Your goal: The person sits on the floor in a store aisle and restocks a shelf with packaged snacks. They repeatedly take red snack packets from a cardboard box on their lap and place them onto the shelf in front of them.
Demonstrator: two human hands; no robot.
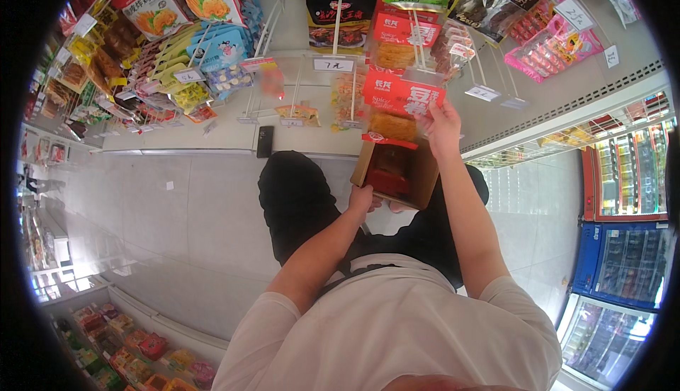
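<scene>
My right hand (pixel 442 125) grips the right edge of a red snack packet (pixel 396 96) with a clear lower part. The packet is at the front of a hanging row, by a clear tag holder; whether it is still on its hook I cannot tell. Below it, an open cardboard box (pixel 430 178) is tilted between my knees with red packets (pixel 390 173) inside. My left hand (pixel 364 198) holds the box's near left corner. More red packets (pixel 406 30) of the same look hang behind.
A dark phone (pixel 265 142) lies on the shelf's front edge (pixel 159 151). Hanging bags, such as a black packet (pixel 340 24) and blue packets (pixel 220 45), fill metal hooks with price tags (pixel 333 65). Glass-door fridges (pixel 629 263) stand at the right, a low display (pixel 159 311) behind left.
</scene>
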